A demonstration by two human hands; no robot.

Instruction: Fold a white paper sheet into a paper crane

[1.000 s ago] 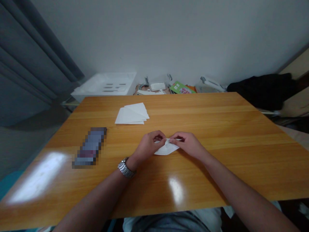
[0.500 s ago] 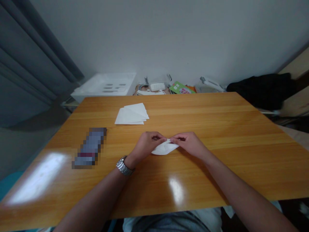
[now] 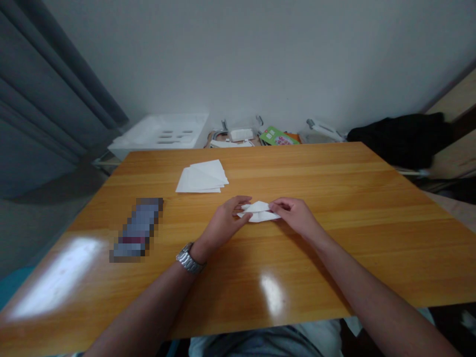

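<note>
A small piece of white folded paper (image 3: pixel 260 216) lies between my hands near the middle of the table, with a pointed flap standing up at its far side. My left hand (image 3: pixel 225 220), a metal watch (image 3: pixel 190 258) on its wrist, holds the paper's left end, thumb on the near edge and fingers curled behind. At the right end, my right hand (image 3: pixel 295 214) pinches the paper between thumb and fingertips. The fingertips of that hand are partly hidden.
White paper sheets (image 3: pixel 203 177) lie stacked at the back left of the wooden table (image 3: pixel 353 198). A blurred-out phone-like object (image 3: pixel 137 230) rests on the left. Behind the table are a white foam tray (image 3: pixel 159 131), a green packet (image 3: pixel 277 136) and a black cloth (image 3: pixel 401 139).
My hands have moved slightly apart and away from me. The paper has shifted back and its pointed flap now shows. My left thumb has moved toward its near edge.
</note>
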